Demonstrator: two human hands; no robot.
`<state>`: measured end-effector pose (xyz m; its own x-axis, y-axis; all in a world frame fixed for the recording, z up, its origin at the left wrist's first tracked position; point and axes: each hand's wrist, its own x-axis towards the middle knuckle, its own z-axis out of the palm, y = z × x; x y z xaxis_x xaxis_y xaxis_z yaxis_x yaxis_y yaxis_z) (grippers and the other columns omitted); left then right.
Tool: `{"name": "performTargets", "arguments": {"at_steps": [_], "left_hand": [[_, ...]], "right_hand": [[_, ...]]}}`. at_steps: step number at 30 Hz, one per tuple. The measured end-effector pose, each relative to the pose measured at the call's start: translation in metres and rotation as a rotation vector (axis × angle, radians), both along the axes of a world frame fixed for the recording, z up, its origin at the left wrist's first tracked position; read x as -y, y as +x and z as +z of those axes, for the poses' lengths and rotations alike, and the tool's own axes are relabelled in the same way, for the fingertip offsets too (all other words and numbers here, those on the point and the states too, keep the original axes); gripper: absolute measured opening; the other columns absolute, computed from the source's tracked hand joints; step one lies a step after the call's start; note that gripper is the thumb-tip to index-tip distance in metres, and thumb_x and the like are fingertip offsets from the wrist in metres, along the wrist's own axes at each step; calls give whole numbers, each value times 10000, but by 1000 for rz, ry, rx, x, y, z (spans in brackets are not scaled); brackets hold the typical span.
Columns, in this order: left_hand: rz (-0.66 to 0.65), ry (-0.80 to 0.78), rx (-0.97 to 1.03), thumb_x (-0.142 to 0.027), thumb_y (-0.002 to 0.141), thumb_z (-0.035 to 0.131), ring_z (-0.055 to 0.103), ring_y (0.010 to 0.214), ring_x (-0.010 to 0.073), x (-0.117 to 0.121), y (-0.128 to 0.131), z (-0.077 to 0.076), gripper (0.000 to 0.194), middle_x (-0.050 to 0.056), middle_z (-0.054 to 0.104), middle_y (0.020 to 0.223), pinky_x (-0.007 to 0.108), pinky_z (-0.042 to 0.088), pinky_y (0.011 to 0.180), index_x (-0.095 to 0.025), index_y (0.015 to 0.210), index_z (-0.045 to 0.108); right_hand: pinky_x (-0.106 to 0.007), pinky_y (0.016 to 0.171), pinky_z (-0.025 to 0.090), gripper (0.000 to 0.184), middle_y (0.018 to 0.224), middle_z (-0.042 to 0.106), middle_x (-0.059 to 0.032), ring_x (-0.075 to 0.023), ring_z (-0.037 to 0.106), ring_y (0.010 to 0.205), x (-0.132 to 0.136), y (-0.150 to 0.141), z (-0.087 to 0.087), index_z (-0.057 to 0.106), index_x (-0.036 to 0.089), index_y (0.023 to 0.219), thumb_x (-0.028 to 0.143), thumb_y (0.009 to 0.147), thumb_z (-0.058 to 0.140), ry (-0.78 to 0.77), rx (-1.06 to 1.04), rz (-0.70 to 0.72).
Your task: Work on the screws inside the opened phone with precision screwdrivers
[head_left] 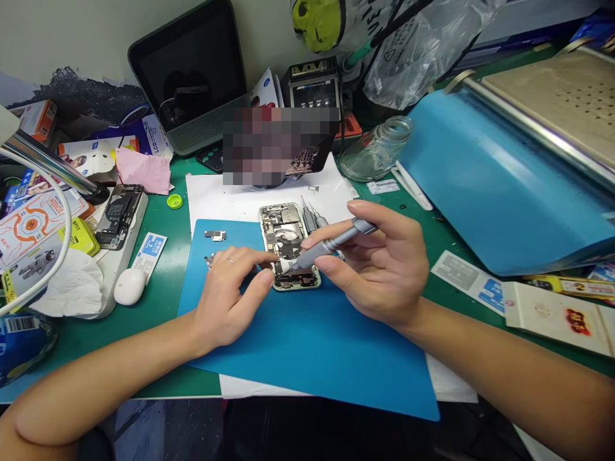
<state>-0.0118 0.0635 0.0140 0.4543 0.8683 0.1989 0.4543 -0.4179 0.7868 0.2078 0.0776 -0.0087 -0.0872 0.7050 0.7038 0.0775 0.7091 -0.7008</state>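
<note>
One bare right hand (pixel 387 262) is gripping a ridged grey screwdriver (pixel 331 243); the left hand (pixel 233 298) is reaching onto one opened phone (pixel 288 235) from eight o'clock, whether pinching anything I cannot tell. Pale-rimmed, rectangular, dark and silvery inside, the phone is lying mostly on a smooth blue mat (pixel 312 365); two more screwdrivers (pixel 310 222) are resting at its one o'clock.

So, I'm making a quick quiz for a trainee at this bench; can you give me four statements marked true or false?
1. The right hand holds a screwdriver. True.
2. The left hand holds a glass jar. False: it is at the left edge of the opened phone.
3. The green cap lies on the blue mat. False: it lies on the table.
4. The phone's insides are exposed. True.
</note>
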Motion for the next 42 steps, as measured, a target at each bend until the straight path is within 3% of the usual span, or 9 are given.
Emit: {"name": "performTargets", "arguments": {"at_steps": [8, 14, 20, 24, 35, 42], "left_hand": [[45, 29, -54, -224, 992, 529, 575, 860, 182, 1, 3, -3, 88, -4, 659, 900, 349, 383, 806, -213, 1008, 616], [10, 64, -203, -213, 950, 562, 558, 832, 196, 0, 4, -7, 85, 0, 618, 864, 352, 374, 757, -208, 1030, 590], [-33, 89, -297, -218, 943, 559, 565, 859, 219, -1, 5, -9, 60, 22, 646, 918, 376, 374, 773, -212, 1003, 561], [-48, 87, -338, -230, 939, 572, 571, 868, 228, -2, 5, -9, 39, 26, 650, 909, 381, 368, 770, -218, 975, 570], [-72, 88, -378, -309, 965, 638, 574, 902, 240, -1, 4, -10, 182, 37, 655, 955, 387, 376, 774, -208, 1115, 653], [-82, 138, -393, -319, 949, 667, 566, 898, 244, -2, 4, -13, 211, 45, 671, 982, 389, 381, 764, -206, 1127, 663]], "right_hand": [[-312, 694, 695, 735, 1002, 755, -40, -188, 757, 804, -5, 7, 3, 428, 330, 1520, 86, 891, 720, 122, 71, 12], [-310, 624, 673, 695, 1116, 746, -62, -193, 761, 789, -8, 7, 1, 480, 336, 1475, 115, 872, 746, 203, 95, -97], [-300, 707, 674, 736, 1027, 765, -37, -178, 756, 809, -6, 9, -3, 462, 298, 1497, 59, 857, 734, 176, 143, 0], [-344, 813, 681, 752, 1090, 778, -55, -199, 778, 878, -4, 10, -10, 458, 308, 1507, 71, 854, 746, 170, 213, 15], [-371, 887, 681, 740, 1213, 759, -107, -227, 768, 1045, -3, 11, -17, 406, 286, 1544, 96, 895, 709, 188, 324, 83], [-365, 929, 673, 669, 1211, 766, -81, -221, 773, 1049, -4, 11, -12, 435, 285, 1499, 111, 908, 696, 169, 390, 98]]}}
